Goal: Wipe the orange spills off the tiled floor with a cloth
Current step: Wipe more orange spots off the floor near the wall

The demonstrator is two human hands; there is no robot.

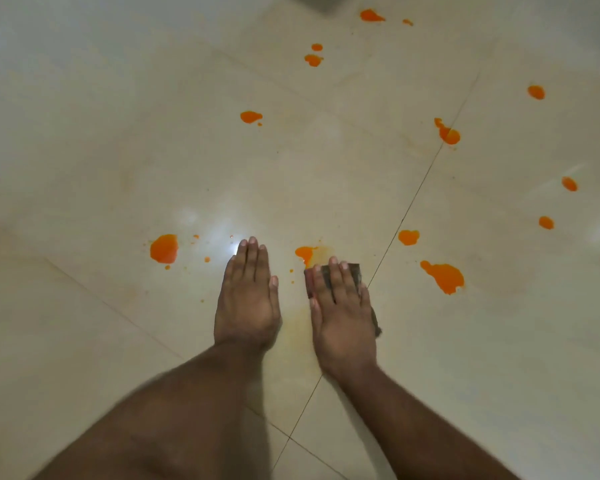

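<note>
The big orange blob (164, 248) sits on the tiled floor (84, 133) out to the left, with tiny drops around it. It looks wet and untouched.

Next comes the left hand (248, 299). It lies flat on the bare floor, fingers straight and close together, holding nothing. I think it is there to prop the person up while they lean down.

Between the two hands there is a pale yellow smear (297, 327), so that bit looks wiped but not quite clean.

The right hand (342, 315) is flat too, fingers straight, pressing down on the dark cloth (355, 268). The cloth peeks out past the fingertips and along the hand's right side. A small orange spill (305, 252) is just past the cloth's front left corner, with a faint streak beside it. That is likely the spot being rubbed.

A thin tile line (409, 206) runs slanting right beside the cloth. Across it lies a long orange splash (444, 277), near enough to wipe next. More spots dot the floor far ahead and to the right, with plenty of open floor to slide across.
</note>
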